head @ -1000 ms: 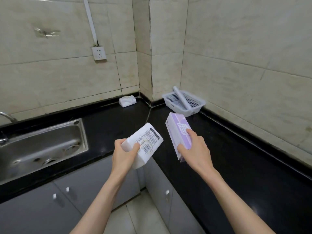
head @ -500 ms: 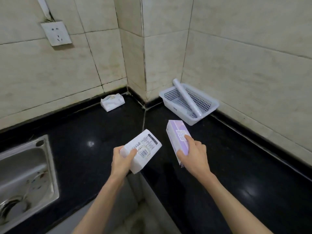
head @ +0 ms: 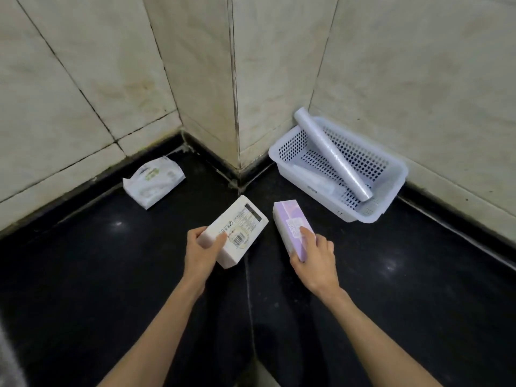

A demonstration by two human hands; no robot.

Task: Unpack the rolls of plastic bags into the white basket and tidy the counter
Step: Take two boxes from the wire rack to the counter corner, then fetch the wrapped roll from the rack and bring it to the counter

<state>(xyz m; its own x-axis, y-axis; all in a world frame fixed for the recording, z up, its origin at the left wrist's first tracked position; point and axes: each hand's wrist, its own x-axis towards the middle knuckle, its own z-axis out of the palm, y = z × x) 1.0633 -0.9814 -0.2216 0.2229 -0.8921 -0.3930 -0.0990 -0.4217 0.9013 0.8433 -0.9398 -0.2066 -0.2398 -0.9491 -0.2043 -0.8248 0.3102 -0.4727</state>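
**Two boxes held over the black corner desk**

Nearest, two bare forearms reach forward over the glossy black stone desk [head: 83, 289]. The left hand [head: 202, 250] grips a white rectangular cardboard box [head: 237, 231] with a barcode label on its upper face, fingers curled round its near end. The right hand [head: 314, 259] grips a pale purple rectangular cardboard box [head: 291, 224], thumb pressed on its printed top. The two boxes sit side by side, close but apart. Farther left, a crumpled white plastic packet [head: 153, 181] lies against the tiled wall. At the far right, in the corner, stands the white perforated plastic basket [head: 391, 191]; a long translucent roll of plastic bags [head: 332, 155] lies slanted in it, its upper end propped over the back rim.
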